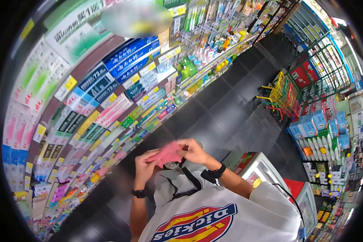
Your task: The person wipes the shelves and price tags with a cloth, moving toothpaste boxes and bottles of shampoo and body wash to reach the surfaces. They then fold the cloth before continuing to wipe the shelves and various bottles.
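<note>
Across the chest of white T-shirt (246,201), "Dickies" in white on a blue band, inside red-and-yellow logo (195,224) (upside down from this view). On dark blue boxes (93,80) on the shelf, "72". Along bright blue boxes (131,54), white Chinese lettering, too warped to read. Yellow price tags (71,83) too small to read. On pink sheet (167,153), any print too blurred to tell.

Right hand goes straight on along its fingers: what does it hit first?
The right hand points at the pink sheet it pinches; just beyond, probably the left hand, though depth is unclear.
</note>
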A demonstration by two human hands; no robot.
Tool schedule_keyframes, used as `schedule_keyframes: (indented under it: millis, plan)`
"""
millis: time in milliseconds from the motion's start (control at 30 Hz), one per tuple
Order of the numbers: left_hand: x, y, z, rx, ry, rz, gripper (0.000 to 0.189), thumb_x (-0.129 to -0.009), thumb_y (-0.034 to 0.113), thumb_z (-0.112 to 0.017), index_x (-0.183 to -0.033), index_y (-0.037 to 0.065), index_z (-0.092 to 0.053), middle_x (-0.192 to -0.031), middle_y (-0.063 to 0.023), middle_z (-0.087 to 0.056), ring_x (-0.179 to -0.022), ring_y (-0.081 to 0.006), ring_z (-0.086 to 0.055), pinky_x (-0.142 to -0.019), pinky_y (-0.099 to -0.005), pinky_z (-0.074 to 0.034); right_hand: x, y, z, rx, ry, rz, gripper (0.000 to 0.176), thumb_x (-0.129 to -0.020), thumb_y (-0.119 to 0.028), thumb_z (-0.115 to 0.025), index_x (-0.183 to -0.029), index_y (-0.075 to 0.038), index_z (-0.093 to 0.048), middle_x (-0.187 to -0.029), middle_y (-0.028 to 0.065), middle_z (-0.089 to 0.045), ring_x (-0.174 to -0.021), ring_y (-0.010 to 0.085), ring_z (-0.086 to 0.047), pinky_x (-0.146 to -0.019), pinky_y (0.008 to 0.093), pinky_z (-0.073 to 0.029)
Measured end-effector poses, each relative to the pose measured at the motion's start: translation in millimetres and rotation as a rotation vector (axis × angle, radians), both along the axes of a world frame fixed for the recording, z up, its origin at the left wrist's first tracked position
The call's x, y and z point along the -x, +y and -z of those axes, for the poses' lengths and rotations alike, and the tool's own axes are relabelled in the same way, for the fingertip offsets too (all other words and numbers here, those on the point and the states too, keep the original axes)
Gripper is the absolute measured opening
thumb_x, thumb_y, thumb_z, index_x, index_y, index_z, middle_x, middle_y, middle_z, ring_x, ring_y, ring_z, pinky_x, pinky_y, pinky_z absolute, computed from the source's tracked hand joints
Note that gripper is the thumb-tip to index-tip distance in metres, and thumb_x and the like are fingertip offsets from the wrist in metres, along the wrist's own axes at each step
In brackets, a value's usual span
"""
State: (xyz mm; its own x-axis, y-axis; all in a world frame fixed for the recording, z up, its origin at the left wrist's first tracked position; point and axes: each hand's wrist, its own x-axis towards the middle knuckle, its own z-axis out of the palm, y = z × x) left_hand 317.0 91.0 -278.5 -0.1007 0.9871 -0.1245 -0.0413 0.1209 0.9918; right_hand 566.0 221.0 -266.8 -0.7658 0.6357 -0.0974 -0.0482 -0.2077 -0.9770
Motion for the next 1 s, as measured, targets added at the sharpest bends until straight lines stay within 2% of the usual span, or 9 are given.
schedule_keyframes:
  millis: [100,200,233,333,367,533,667,833,1000]
  plan:
    - [2,12,-12,-0.259,0.159,0.183,0.053,-0.093,-0.005,-0.083,-0.144,-0.005,-0.069,-0.140,-0.0185,-0.074,-0.131,-0.0244,-0.069,-0.111,-0.0395,-0.056,-9,-9,-12,0.009,0.096,0.071,0.053,-0.077,0.020,-0.047,-0.113,0.001,-0.081,-0.133,0.0159,-0.074,-0.125,0.0257,-0.070,-0.109,0.0374,-0.054]
    - [-16,10,-35,-0.050,-0.249,0.220,0.066,-0.093,-0.007,-0.081,-0.155,-0.005,-0.058,-0.155,-0.0188,-0.064,-0.141,-0.0231,-0.062,-0.118,-0.0396,-0.051,-24,-11,-20,0.030,0.079,0.082,0.051,-0.081,0.022,-0.046,-0.113,0.002,-0.080,-0.136,0.0162,-0.075,-0.127,0.0248,-0.069,-0.109,0.0377,-0.054]
    - [-22,8,-46,0.032,-0.432,0.276,0.089,-0.095,0.012,-0.087,-0.168,-0.003,-0.040,-0.164,-0.0183,-0.055,-0.150,-0.0240,-0.053,-0.125,-0.0405,-0.043,-31,-11,-27,0.012,0.047,0.086,0.048,-0.084,0.021,-0.045,-0.110,0.002,-0.080,-0.135,0.0161,-0.074,-0.125,0.0252,-0.070,-0.108,0.0375,-0.054]
    - [-39,0,-51,0.032,-0.463,0.399,0.105,-0.096,0.043,-0.088,-0.171,-0.005,-0.032,-0.166,-0.0183,-0.051,-0.154,-0.0244,-0.049,-0.128,-0.0400,-0.038,-49,-11,-34,0.068,0.053,-0.013,0.039,-0.089,0.017,-0.048,-0.106,0.003,-0.079,-0.133,0.0168,-0.073,-0.123,0.0269,-0.069,-0.108,0.0380,-0.054]
    - [-47,-14,-23,0.096,-0.456,0.386,0.118,-0.094,0.070,-0.078,-0.171,-0.007,-0.032,-0.165,-0.0174,-0.052,-0.155,-0.0246,-0.047,-0.130,-0.0394,-0.034,-55,-12,-33,0.110,0.111,-0.041,0.027,-0.096,0.003,-0.052,-0.102,0.005,-0.078,-0.131,0.0188,-0.073,-0.124,0.0291,-0.068,-0.110,0.0398,-0.052]
    - [-93,-60,-6,0.434,-0.505,0.128,0.065,-0.118,0.048,-0.054,-0.151,-0.007,-0.062,-0.138,-0.0097,-0.072,-0.124,-0.0138,-0.067,-0.107,-0.0317,-0.052,-83,-16,-32,-0.025,0.126,-0.240,0.032,-0.104,-0.015,-0.052,-0.097,0.004,-0.076,-0.129,0.0217,-0.072,-0.128,0.0349,-0.064,-0.114,0.0428,-0.048]
    - [-121,-68,-16,0.410,-0.250,0.286,0.040,-0.113,0.028,-0.069,-0.138,-0.003,-0.072,-0.118,-0.0012,-0.076,-0.106,-0.0064,-0.067,-0.093,-0.0251,-0.054,-107,-32,-27,-0.156,0.078,-0.287,0.016,-0.104,-0.007,-0.065,-0.114,0.001,-0.075,-0.129,0.0149,-0.070,-0.124,0.0257,-0.065,-0.105,0.0384,-0.052]
    - [-143,-80,-22,0.379,-0.052,0.097,0.024,-0.110,0.022,-0.074,-0.119,0.001,-0.073,-0.097,0.0049,-0.069,-0.088,-0.0031,-0.060,-0.077,-0.0243,-0.051,-119,-58,-12,0.114,0.114,-0.229,0.073,-0.095,0.010,-0.074,-0.161,-0.007,-0.047,-0.138,0.0079,-0.063,-0.120,0.0150,-0.065,-0.098,0.0315,-0.056]
    - [-167,-88,-30,0.330,0.034,-0.007,0.021,-0.110,0.021,-0.073,-0.117,0.001,-0.072,-0.097,0.0048,-0.067,-0.087,-0.0033,-0.058,-0.076,-0.0242,-0.050,-123,-62,-6,0.151,0.101,-0.200,0.081,-0.094,0.009,-0.077,-0.165,-0.007,-0.040,-0.135,0.0102,-0.064,-0.125,0.0176,-0.065,-0.104,0.0345,-0.056]
